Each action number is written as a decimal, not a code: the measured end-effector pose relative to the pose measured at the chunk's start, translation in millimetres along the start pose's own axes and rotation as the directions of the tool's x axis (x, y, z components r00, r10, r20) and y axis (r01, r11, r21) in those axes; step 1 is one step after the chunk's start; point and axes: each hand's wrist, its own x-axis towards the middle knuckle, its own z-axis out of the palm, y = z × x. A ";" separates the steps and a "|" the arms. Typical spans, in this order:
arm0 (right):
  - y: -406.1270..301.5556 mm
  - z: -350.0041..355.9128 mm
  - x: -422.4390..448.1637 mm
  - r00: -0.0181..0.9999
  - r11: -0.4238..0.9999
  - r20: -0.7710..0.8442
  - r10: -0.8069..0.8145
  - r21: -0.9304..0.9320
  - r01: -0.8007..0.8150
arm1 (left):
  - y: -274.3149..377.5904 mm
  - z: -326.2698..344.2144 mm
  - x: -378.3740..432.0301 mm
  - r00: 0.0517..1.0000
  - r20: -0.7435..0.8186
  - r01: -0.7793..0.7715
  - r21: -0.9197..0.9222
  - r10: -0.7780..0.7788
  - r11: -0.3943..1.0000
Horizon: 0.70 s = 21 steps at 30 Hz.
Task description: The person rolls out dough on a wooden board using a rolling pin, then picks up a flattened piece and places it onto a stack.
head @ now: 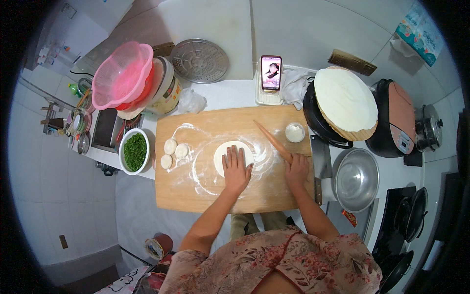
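Note:
My left hand lies palm down, fingers apart, on a flat round of dough and covers part of it. Around the dough, loose flour is streaked over a wooden board. In my right hand is the near end of a tapered wooden rolling pin, which slants up and to the left across the board. Three small floured dough pieces sit together at the board's left. A small bowl of white powder stands beyond my right hand.
Left of the board is a white bowl of chopped greens. Along the right lie a cleaver and a metal bowl. Stacked flat dough sheets rest above a black pan. A propped phone and pink colander are behind.

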 end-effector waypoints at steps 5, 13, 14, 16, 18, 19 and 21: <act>0.1 -1.2 0.9 0.999 1.000 0.034 0.021 0.005 -0.021 | 7.2 17.1 12.3 0.972 -0.069 0.230 0.073 -0.225 0.971; 0.6 0.4 -1.3 0.993 0.998 0.099 0.063 -0.008 -0.062 | -49.6 -13.9 -1.0 0.969 0.138 -0.212 0.047 0.204 0.976; 1.8 2.5 -1.1 0.994 0.998 0.091 0.062 -0.033 -0.059 | -45.1 -9.9 -1.1 0.987 0.077 -0.145 0.046 0.141 0.988; -0.7 4.4 -3.5 0.993 0.996 0.093 0.069 -0.054 -0.064 | -27.4 -2.7 0.8 0.999 -0.020 -0.025 0.007 0.025 1.000; -2.5 -2.4 -0.3 0.994 0.997 0.085 0.065 0.025 -0.067 | -9.3 5.6 15.2 1.000 -0.014 -0.006 0.046 0.007 0.999; -2.3 -2.1 -0.5 0.994 0.998 0.086 0.065 0.020 -0.067 | -4.7 8.2 20.8 1.000 -0.009 0.007 0.056 -0.007 0.998; -3.8 -1.1 -1.1 0.992 0.998 0.107 0.066 0.006 -0.067 | -5.1 8.0 22.1 1.000 0.008 -0.006 0.083 0.005 0.996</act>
